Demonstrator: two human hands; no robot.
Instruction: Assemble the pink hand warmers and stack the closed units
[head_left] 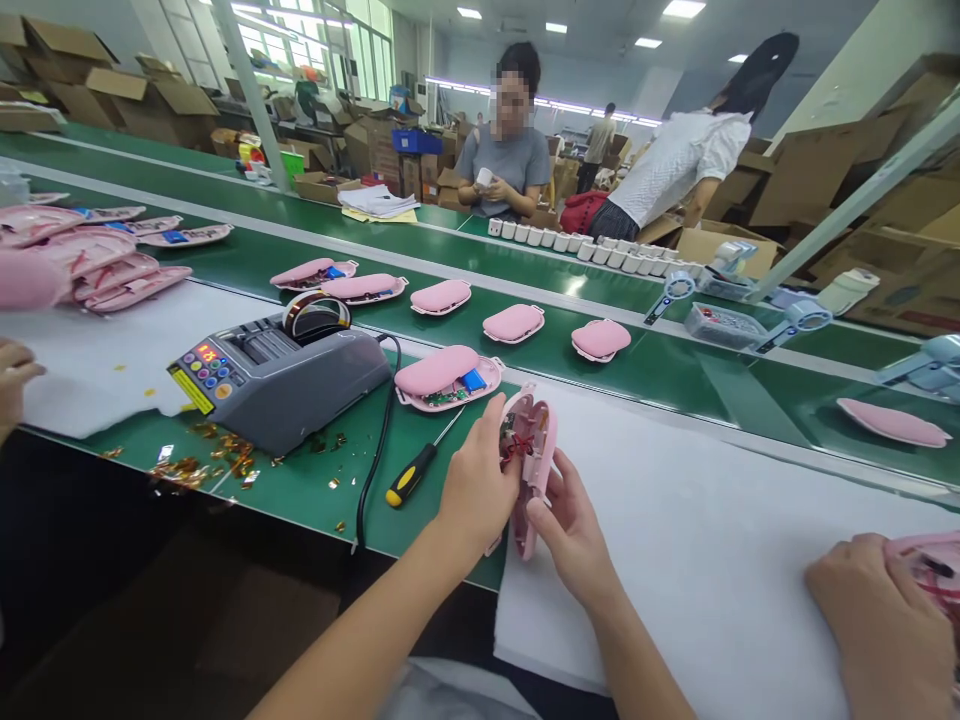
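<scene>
Between my hands a pink oval plastic casing (pixel 541 450) is held upright and partly open, with red wires and a bit of circuit board showing inside. My left hand (pixel 480 480) grips one half, its fingers reaching to the inner side. The other half is in my right hand (pixel 574 530), thumb on the near edge. Just beyond them lies another pink casing (pixel 439 372), its lid askew over a green board and a blue part. Left of my left hand a yellow-and-black screwdriver (pixel 412 475) rests on the green bench.
A grey tape dispenser (pixel 300 375) stands left, with amber tape scraps (pixel 225 450) before it. Pink casings (pixel 514 323) line the bench; more are piled far left. White paper (pixel 637 520) covers the right side. Co-workers' hands (pixel 877 610) work at both edges; people stand opposite.
</scene>
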